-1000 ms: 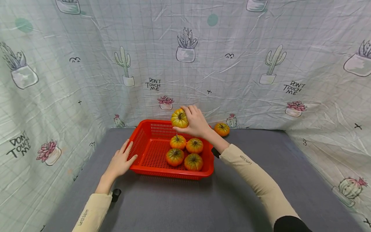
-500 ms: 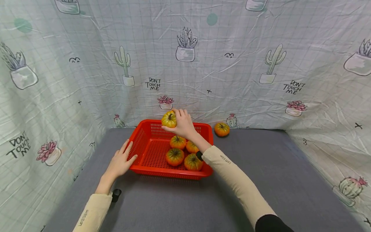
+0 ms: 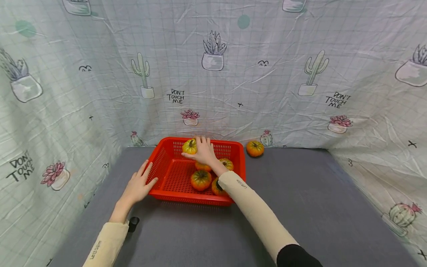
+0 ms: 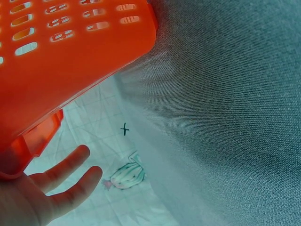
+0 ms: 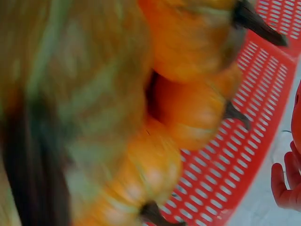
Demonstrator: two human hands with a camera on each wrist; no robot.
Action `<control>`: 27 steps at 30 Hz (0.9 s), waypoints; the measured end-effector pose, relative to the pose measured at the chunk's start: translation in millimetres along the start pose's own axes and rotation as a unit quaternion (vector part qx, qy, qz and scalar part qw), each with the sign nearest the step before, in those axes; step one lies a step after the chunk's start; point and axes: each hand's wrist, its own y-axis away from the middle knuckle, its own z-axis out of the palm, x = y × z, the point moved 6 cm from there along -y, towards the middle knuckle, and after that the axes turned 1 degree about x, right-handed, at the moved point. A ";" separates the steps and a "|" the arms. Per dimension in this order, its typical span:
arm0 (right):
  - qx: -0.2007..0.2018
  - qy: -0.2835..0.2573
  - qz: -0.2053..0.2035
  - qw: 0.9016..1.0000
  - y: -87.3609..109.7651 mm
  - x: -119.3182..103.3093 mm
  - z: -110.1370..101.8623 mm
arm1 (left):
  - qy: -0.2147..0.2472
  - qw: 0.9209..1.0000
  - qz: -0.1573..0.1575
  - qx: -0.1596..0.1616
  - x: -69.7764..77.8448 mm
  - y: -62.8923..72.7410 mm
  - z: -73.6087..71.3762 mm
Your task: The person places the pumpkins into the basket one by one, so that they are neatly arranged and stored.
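My right hand [image 3: 205, 152] holds a small yellow-green pumpkin [image 3: 189, 147] by its right side, low over the back of a red plastic basket [image 3: 193, 198]. Several small orange pumpkins sit in the basket, among them a front pumpkin [image 3: 201, 180]; my right hand and forearm partly cover others. The right wrist view has a blurred pumpkin [image 5: 103, 70] very close, and fingers at its right edge whose hand I cannot tell. My left hand [image 3: 136, 186] rests at the basket's left rim with its fingers extended; in the left wrist view two fingers [image 4: 70, 165] stretch past the basket wall [image 4: 84, 47].
One more orange pumpkin [image 3: 255, 148] lies outside the basket, at the back right of it. The table has a dark grey cloth [image 3: 293, 185]. A printed white curtain [image 3: 213, 89] closes off the back and both sides.
My right hand has carried the pumpkin to the left and then down toward the basket floor. The left hand has stayed at the rim.
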 end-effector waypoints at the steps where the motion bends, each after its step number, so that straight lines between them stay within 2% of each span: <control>1: -0.009 0.005 0.005 1.000 -0.6 1.2 4.0 | 0.000 1.000 0.000 -0.001 -0.2 0.0 0.2; 4: -0.030 0.022 0.014 0.999 -2.7 2.6 13.9 | 0.001 1.000 0.001 -0.002 -0.4 0.1 0.2; 13: -0.083 0.043 0.005 0.996 -5.9 -2.9 30.3 | 0.000 1.000 -0.001 -0.004 2.5 -0.5 -2.4; 21: -0.098 0.102 -0.018 0.990 -5.5 -9.5 37.8 | 0.001 1.000 -0.001 -0.003 1.9 -1.2 -0.8; 27: -0.114 0.126 -0.034 0.985 -5.8 -11.6 43.0 | 0.000 1.000 -0.001 -0.004 -0.1 -1.9 -0.3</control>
